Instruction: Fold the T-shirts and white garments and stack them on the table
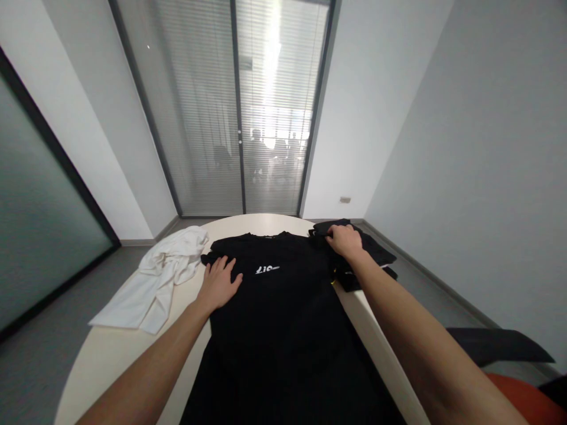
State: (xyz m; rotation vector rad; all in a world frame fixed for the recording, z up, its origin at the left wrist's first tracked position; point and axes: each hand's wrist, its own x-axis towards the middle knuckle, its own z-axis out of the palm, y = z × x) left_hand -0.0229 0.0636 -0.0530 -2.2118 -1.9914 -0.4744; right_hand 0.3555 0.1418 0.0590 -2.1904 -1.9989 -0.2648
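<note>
A black T-shirt (279,319) lies spread out with its neckline at the far side and a small white print (267,270) on the chest. My left hand (220,282) rests flat on it near the left sleeve, fingers spread. At the opposite shoulder, my right hand (346,241) is closed in a pinch on the black fabric of the sleeve. That sleeve overlaps a pile of dark folded clothes (376,251), so where one ends and the other begins is hard to tell. The lower part of the T-shirt runs out of view toward me.
A crumpled white garment (162,277) lies at the left on the round cream table (101,369). Beyond the table stands a glass partition with blinds (199,118). At the lower right are a black armrest-like part (498,345) and something orange-red (525,398).
</note>
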